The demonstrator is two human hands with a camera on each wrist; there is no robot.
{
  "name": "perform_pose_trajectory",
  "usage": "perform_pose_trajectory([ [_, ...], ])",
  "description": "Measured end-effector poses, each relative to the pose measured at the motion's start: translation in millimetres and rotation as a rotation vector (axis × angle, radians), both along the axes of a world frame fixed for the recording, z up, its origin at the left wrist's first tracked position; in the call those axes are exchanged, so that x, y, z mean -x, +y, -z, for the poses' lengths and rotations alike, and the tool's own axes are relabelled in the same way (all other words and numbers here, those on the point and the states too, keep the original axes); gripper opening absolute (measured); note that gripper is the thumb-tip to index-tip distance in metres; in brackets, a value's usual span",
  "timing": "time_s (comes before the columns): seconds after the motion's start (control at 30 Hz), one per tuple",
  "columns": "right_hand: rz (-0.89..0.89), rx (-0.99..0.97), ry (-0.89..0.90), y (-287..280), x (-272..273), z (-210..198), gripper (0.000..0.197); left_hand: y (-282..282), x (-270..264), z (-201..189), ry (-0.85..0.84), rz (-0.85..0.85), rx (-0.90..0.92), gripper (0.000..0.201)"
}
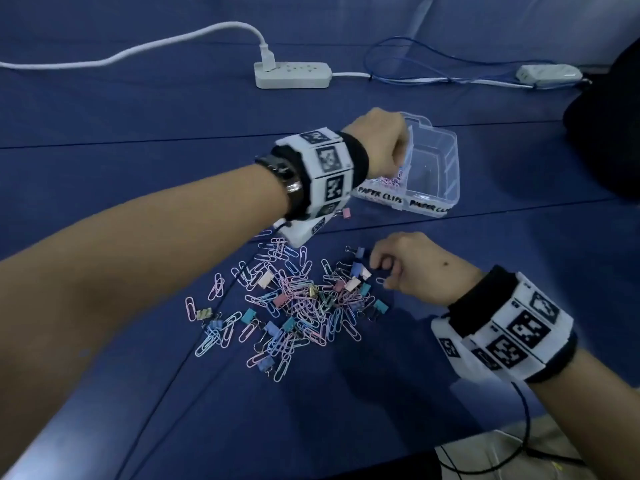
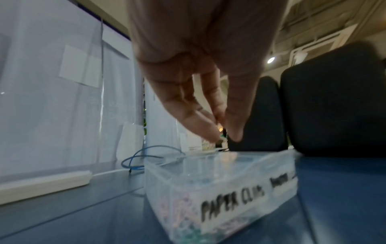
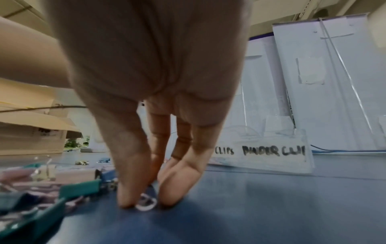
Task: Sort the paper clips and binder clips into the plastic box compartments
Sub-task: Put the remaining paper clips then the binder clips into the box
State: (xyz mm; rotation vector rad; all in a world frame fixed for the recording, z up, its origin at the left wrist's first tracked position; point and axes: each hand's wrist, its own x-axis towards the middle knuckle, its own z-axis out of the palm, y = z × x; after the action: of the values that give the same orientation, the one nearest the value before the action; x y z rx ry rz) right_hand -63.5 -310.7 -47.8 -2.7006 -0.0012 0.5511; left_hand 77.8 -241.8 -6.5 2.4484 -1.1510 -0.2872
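A clear plastic box [image 1: 446, 157] has two front labels, PAPER CLIPS and BINDER CLIPS. Pink paper clips [image 1: 389, 180] lie in its left compartment; the right one looks bare. My left hand [image 2: 217, 135] hovers over the left compartment with fingers pointing down, tips slightly apart and nothing seen between them. A mixed pile of pastel paper clips and binder clips [image 1: 294, 303] lies on the blue cloth. At the pile's right edge my right hand [image 3: 146, 196] pinches a pale paper clip [image 3: 146, 204] against the cloth between thumb and forefinger.
A white power strip [image 1: 292, 75] with its cord, a blue cable [image 1: 415, 57] and a second white adapter [image 1: 549, 74] lie behind the box. A black bag or chair [image 1: 609, 133] sits at the right. A pink binder clip [image 1: 346, 213] lies beside my left wrist.
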Motion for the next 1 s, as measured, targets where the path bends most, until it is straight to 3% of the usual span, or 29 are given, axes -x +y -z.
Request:
perform_pose_trajectory([
  [0.07,0.060,-0.001,0.014,-2,-4,-3,0.016,17,12,-4,0.111,0.141,-0.073,0.010],
  [0.17,0.051,0.020,0.022,-1,-6,-6,0.015,39,31,5,0.335,0.329,-0.322,0.029],
  [0.3,0.104,0.073,0.034,-3,-7,-8,0.028,46,45,27,0.231,0.463,-0.503,0.045],
  [0.4,0.167,0.060,0.038,-9,-4,-9,0.021,44,50,33,0.193,0.463,-0.480,0.043],
  [0.6,0.106,0.063,0.029,-13,4,-6,0.024,38,48,35,0.220,0.351,-0.368,0.012],
  [0.7,0.055,-0.019,-0.027,-12,9,-9,0.022,37,40,33,0.169,0.262,-0.263,0.020],
  [0.8,0.008,-0.124,-0.014,-5,14,-11,0.036,44,34,28,0.153,0.223,-0.207,0.025],
  [1.0,0.040,0.028,-0.062,-8,8,-7,0.046,58,27,23,0.145,0.175,-0.252,0.037],
])
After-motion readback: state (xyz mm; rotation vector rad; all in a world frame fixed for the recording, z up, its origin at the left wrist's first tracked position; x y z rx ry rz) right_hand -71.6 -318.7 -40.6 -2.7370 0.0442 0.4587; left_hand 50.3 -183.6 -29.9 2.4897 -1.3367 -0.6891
